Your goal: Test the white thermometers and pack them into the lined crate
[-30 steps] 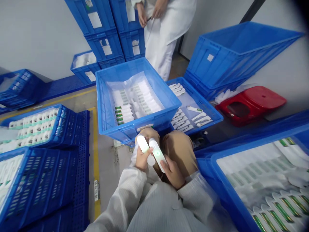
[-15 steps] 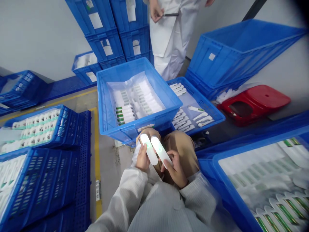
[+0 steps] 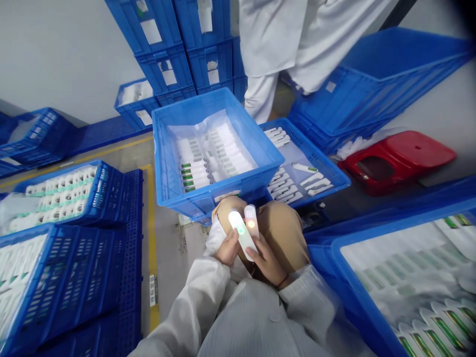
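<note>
Two slim, rounded white handheld devices are in front of my knees. My left hand (image 3: 228, 249) is closed on the nearer device (image 3: 240, 232), which has a green light glowing on its face. Behind it and to the right is the other device (image 3: 251, 216), with a dotted upper end and an orange light. My right hand (image 3: 270, 262) is closed around this one's lower part, which is mostly hidden. The right thumb lies at the lower end of the green-lit device. The two devices overlap.
Directly ahead stands a blue bin (image 3: 219, 191) with rows of white pieces. To its right is a shallow blue tray (image 3: 336, 181) of white parts. Other blue crates (image 3: 107, 208) flank me. A red stool (image 3: 412, 153) lies at right. A person in white (image 3: 271, 39) stands beyond.
The two devices have gone from side by side to overlapping. The right one now shows a dotted end and orange light instead of green. The person in white has shifted rightward and closer.
</note>
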`<state>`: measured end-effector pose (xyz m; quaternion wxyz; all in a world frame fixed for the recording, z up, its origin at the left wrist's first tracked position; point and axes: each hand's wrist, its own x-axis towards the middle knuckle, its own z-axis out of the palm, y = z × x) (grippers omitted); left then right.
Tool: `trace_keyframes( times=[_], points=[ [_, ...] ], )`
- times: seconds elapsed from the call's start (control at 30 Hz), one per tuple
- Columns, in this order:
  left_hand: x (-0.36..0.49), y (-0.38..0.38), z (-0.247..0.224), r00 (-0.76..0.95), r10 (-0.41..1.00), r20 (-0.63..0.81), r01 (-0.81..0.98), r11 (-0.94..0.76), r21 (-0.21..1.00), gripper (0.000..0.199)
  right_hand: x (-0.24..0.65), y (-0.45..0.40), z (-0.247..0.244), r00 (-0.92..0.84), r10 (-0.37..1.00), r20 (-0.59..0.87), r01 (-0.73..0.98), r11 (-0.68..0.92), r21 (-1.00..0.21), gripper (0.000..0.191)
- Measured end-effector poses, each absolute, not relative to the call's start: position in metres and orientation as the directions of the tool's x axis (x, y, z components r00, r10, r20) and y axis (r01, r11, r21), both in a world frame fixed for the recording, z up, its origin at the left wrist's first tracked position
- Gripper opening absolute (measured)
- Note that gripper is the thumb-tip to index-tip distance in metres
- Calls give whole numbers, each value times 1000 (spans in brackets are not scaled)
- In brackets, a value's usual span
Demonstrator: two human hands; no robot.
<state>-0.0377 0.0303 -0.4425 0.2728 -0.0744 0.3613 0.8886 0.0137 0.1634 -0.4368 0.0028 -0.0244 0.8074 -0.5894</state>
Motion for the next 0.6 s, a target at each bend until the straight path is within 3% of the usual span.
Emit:
trace_keyframes(
  times=[0.17,0.37,0.47,0.6],
  points=[
    [-36,30,-444,-842,420,-340,-527,-503,685,65,13,165,-445,-999,-31,-44,37,196,-980,48],
    [-35,28,-424,-855,411,-315,-513,-587,626,60,10,168,-434,-995,99,32,-28,41,-999,62],
    [-34,21,-424,-862,421,-283,-486,-525,699,55,8,170,-430,-996,43,-78,71,-147,-987,65],
    [-31,14,-435,-859,440,-263,-459,-432,776,40,10,171,-436,-976,-49,-214,219,-259,-941,51]
  ],
)
